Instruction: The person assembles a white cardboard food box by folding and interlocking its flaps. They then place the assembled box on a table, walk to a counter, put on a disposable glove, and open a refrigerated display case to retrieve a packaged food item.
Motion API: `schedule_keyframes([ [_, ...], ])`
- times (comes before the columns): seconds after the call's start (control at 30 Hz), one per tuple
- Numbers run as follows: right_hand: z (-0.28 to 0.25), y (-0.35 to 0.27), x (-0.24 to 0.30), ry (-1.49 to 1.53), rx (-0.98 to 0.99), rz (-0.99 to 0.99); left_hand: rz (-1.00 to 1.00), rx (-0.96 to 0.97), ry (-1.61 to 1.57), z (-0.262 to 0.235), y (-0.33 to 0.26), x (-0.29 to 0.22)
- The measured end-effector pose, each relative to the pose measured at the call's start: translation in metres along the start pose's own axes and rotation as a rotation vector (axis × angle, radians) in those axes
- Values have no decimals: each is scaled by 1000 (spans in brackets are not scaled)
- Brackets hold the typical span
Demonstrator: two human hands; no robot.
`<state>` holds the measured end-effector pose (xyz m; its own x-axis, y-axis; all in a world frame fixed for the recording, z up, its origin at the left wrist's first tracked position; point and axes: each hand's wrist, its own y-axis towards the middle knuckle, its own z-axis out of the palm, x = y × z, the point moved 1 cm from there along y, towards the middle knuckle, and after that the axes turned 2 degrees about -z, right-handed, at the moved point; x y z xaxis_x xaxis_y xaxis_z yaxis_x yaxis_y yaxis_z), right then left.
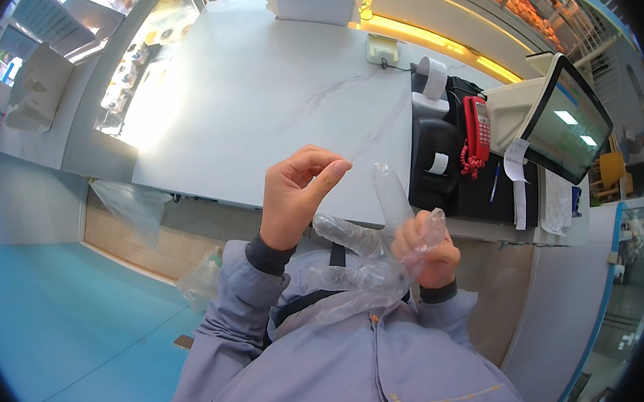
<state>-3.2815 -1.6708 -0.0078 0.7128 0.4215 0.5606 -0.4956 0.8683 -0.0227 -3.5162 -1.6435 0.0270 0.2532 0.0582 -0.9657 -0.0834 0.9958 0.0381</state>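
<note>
A clear disposable plastic glove (348,236) hangs in front of my chest, its puffed fingers spread towards the counter and to the left. My right hand (424,257) is closed on it, with the clear film bunched over and around my fingers. Just left of the glove, my left hand (296,194) is raised near the counter's front edge. Its fingers are curled and the thumb is against the index finger; nothing shows between them. Both wrists have dark cuffs under grey-lilac sleeves.
Ahead lies a white marbled counter (252,100). On its right stand a red telephone (476,128), a black device (435,162), a receipt printer (431,88) and a tilted screen (566,118). Clear plastic bags (132,206) hang below the left edge. Blue floor (65,323) is at left.
</note>
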Motion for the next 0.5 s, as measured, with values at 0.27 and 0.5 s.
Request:
schedule_keyframes([
  [0.27, 0, -1, -1, 31, -13, -5, -56, 47, -142, -1, -7, -1],
  [0.5, -1, -1, 0, 55, -42, 11, -129, -54, -238, -23, -30, -2],
])
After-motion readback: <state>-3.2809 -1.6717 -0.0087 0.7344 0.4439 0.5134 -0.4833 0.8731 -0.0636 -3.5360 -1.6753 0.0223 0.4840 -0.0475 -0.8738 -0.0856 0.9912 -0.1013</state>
